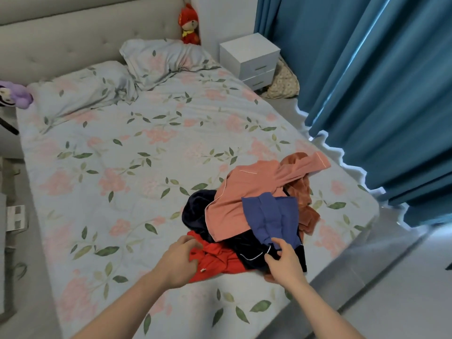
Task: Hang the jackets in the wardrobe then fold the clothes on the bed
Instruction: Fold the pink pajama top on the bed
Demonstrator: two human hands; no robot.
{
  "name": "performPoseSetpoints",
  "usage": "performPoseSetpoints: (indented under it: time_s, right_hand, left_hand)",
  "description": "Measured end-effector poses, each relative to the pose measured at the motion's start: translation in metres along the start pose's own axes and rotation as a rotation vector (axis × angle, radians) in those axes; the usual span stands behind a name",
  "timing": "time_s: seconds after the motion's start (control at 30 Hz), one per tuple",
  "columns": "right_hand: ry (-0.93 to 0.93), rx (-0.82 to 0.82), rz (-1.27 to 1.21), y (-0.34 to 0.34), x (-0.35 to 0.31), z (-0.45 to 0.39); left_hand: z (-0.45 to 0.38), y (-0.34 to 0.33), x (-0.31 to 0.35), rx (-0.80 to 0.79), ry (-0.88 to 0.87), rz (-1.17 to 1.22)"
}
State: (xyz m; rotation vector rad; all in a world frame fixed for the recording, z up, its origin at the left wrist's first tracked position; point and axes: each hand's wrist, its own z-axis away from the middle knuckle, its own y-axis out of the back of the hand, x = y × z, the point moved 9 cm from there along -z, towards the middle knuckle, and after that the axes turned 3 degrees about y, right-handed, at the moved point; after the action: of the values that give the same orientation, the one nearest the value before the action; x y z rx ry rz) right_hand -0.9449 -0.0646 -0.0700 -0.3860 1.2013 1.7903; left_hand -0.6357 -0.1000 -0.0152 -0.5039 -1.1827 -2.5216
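Both hands are at the near edge of the pile of clothes [252, 216]: the left hand [178, 260] has its fingers curled into the red garment [217, 260], gripping a fold of it, and the right hand [283, 263] pinches the dark navy garment [249, 255] at its white-piped edge between thumb and fingers, just below the blue cloth [271, 218]. That pile is a loose, crumpled heap on the bed [122, 167], near the bed's foot corner on the curtain side. Its top layer is a pink shirt [254, 192] with thin white piping, lying spread and wrinkled; the blue cloth lies folded in lengthwise creases over the pink shirt's near side; a rust-orange garment [303, 192] bunches out from under the shirt toward the curtain [367, 81]; the navy one shows on both sides beneath the shirt, and the red one is lowest, nearest the bed's foot. The bed's floral sheet is otherwise bare up to two matching pillows [161, 59] at its head. Beside the bed's head stands a white bedside cabinet [249, 59] with both drawers closed, a red plush toy [189, 24] sits at the corner of the headboard, and a purple plush toy [14, 94] sits at the bed's far side.
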Motion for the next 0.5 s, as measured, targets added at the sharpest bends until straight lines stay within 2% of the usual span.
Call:
performPoseSetpoints:
  time_s: [0.27,0.4,0.5]
  right_hand:
    - [-0.006,-0.086,0.108,-0.018,0.036,-0.092]
    - [0.018,-0.079,0.17,-0.042,0.056,-0.125]
    - [-0.009,-0.061,0.248,-0.056,0.075,-0.147]
  left_hand:
    - [-0.117,-0.057,-0.022,-0.151,0.275,0.091]
    - [-0.162,-0.084,-0.042,-0.151,0.327,0.116]
    - [-0.195,-0.1,-0.044,-0.125,0.358,0.338]
